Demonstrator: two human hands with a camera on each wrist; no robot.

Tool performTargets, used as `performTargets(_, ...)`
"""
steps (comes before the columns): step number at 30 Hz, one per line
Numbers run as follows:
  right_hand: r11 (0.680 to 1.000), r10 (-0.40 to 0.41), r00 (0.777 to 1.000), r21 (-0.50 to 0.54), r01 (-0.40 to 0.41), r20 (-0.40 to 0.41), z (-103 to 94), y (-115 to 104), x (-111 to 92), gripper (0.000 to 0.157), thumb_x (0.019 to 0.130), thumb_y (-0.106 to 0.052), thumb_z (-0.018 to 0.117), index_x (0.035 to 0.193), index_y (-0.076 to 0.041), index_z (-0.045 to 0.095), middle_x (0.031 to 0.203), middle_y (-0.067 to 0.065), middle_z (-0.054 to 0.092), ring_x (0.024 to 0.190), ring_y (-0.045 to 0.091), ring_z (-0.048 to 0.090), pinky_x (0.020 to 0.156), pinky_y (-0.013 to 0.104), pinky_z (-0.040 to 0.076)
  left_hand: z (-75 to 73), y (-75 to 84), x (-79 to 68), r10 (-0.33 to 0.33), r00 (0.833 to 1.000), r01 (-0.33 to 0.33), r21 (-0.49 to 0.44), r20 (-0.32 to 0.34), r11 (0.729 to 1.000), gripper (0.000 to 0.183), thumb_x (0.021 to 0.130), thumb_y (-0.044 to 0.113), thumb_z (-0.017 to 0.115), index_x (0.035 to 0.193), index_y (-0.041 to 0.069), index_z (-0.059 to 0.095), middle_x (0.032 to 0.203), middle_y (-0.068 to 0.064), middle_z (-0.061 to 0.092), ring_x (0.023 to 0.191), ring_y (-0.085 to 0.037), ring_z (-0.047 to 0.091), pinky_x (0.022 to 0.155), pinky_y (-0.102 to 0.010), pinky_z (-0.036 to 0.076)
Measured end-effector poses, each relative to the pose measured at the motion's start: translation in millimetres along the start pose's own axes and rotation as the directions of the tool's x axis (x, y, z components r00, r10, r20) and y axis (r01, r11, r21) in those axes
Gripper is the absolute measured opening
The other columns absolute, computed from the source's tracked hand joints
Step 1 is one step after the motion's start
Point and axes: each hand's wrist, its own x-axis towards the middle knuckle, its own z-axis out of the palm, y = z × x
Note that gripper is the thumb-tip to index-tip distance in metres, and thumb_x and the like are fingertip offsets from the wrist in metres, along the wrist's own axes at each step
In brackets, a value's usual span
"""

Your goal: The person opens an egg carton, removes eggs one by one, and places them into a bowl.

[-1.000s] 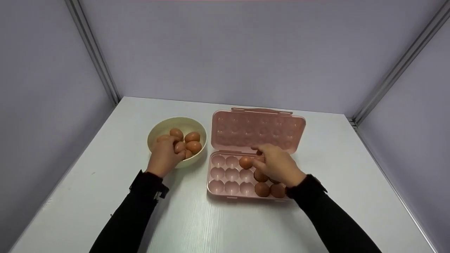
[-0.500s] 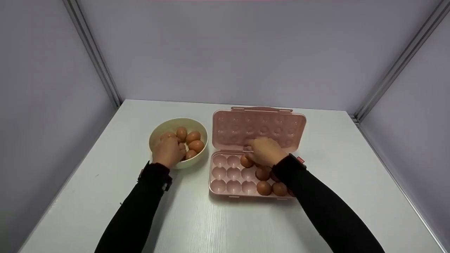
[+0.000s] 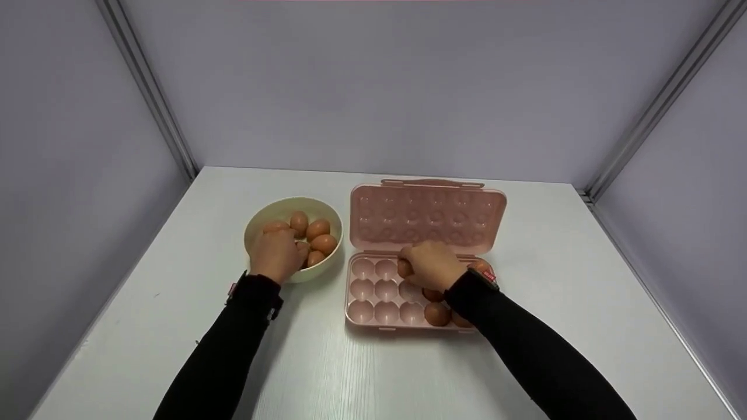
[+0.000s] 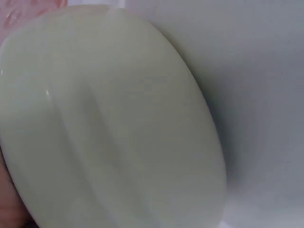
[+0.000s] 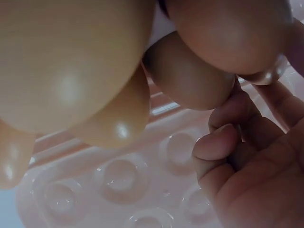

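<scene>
In the head view, my left hand [image 3: 274, 255] reaches into a cream bowl [image 3: 254, 224]. Its fingers curl around an egg low among several brown eggs [image 3: 318, 228], mostly hidden by the hand. The left wrist view shows mainly the bowl's outer wall [image 4: 118, 118]. Over the back row of a pink egg box [image 3: 348, 291], my right hand [image 3: 433, 263] pinches a brown egg [image 3: 404, 269] at its fingertips. In the right wrist view, bent fingers of that hand [image 5: 259, 166] lie close to several large-looking eggs [image 5: 185, 76].
Behind the tray half stands the box's raised pink lid [image 3: 429, 213], with round dimples. More brown eggs [image 3: 437, 314] fill cups on the right side, partly under my right forearm. Bare cups [image 3: 386, 290] show at the left. A white table [image 3: 327, 373] meets grey walls [image 3: 373, 87].
My right hand has moved left and closed over the egg in the back row. My left hand has settled a little lower in the bowl, and some eggs there have shifted.
</scene>
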Motion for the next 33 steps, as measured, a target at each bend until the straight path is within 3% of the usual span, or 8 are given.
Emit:
performTargets(2,1.0,-0.005,1.0,0.012,0.005,0.008,-0.6,-1.0,-0.8,0.023,0.086,-0.015,0.087,0.105,-0.014,0.074,0.09,0.006,0.074,0.092,0.033,0.073,0.087,0.05,0.059,-0.6,4.3,-3.9,0.118,0.991,-0.109,0.148,-0.059,0.983,0.019,0.09,0.017,0.073,0.1,0.001,0.073,0.091,-0.016,0.066,0.086,-0.034,0.062,0.083,-0.049,0.052)
performTargets(5,0.999,-0.021,0.999,0.033,0.02,0.027,-2.8,1.1,-3.2,0.026,0.087,-0.016,0.086,0.11,-0.013,0.075,0.095,0.007,0.076,0.095,0.033,0.074,0.089,0.05,0.059,-1.6,17.5,-15.3,0.209,0.97,-0.182,0.197,-0.126,0.963,0.028,0.095,0.028,0.074,0.113,0.006,0.074,0.106,-0.016,0.071,0.099,-0.04,0.066,0.076,-0.059,0.053)
performTargets(7,0.998,-0.026,0.999,0.058,0.023,0.041,-6.1,4.0,-5.5,0.029,0.089,-0.018,0.086,0.117,-0.014,0.075,0.1,0.007,0.078,0.1,0.032,0.074,0.093,0.049,0.058,-0.5,27.8,-23.0,0.316,0.933,-0.283,0.193,-0.171,0.939,0.029,0.095,0.031,0.076,0.115,0.008,0.075,0.114,-0.015,0.071,0.108,-0.04,0.066,0.08,-0.061,0.052)
performTargets(9,0.995,-0.018,0.998,0.096,0.013,0.054,-12.2,6.6,-8.5,0.036,0.092,-0.022,0.084,0.126,-0.013,0.074,0.109,0.006,0.078,0.105,0.03,0.073,0.096,0.047,0.058,1.5,38.2,-31.0,0.44,0.869,-0.402,0.197,-0.226,0.894,0.032,0.094,0.03,0.079,0.118,0.01,0.076,0.119,-0.012,0.072,0.112,-0.039,0.066,0.085,-0.06,0.053)
performTargets(14,0.917,0.035,0.998,0.395,-0.051,0.047,-42.2,7.2,-16.0,0.049,0.096,-0.032,0.081,0.139,-0.014,0.069,0.115,0.004,0.075,0.099,0.023,0.068,0.087,0.04,0.057,6.7,69.1,-49.1,0.733,0.63,-0.697,0.228,-0.256,0.68,0.056,0.087,0.031,0.09,0.135,0.01,0.07,0.132,-0.011,0.071,0.118,-0.031,0.068,0.102,-0.046,0.056)
performTargets(17,0.803,0.056,0.997,0.592,-0.071,0.045,-57.1,4.9,-22.0,0.051,0.096,-0.041,0.081,0.14,-0.019,0.068,0.116,0.003,0.073,0.097,0.022,0.064,0.084,0.036,0.056,11.1,85.5,-57.7,0.792,0.558,-0.765,0.215,-0.247,0.607,0.071,0.081,0.034,0.095,0.142,0.011,0.066,0.139,-0.011,0.069,0.12,-0.03,0.07,0.102,-0.044,0.059)
performTargets(27,0.501,-0.011,0.997,0.863,-0.066,0.082,-63.2,-11.6,-39.3,0.045,0.1,-0.043,0.075,0.137,-0.018,0.068,0.127,0.007,0.073,0.12,0.024,0.068,0.101,0.032,0.057,23.5,113.1,-70.9,0.802,0.535,-0.817,0.078,-0.265,0.571,0.054,0.087,0.024,0.091,0.133,0.009,0.068,0.131,-0.011,0.066,0.114,-0.023,0.071,0.095,-0.03,0.062)
performTargets(33,0.41,-0.037,0.993,0.908,-0.088,0.113,-59.8,-18.5,-45.4,0.044,0.103,-0.038,0.073,0.138,-0.012,0.066,0.133,0.009,0.073,0.126,0.024,0.069,0.103,0.032,0.059,28.8,117.5,-76.8,0.8,0.536,-0.815,0.081,-0.271,0.574,0.051,0.087,0.021,0.09,0.131,0.009,0.068,0.121,-0.007,0.065,0.102,-0.018,0.07,0.087,-0.025,0.063)
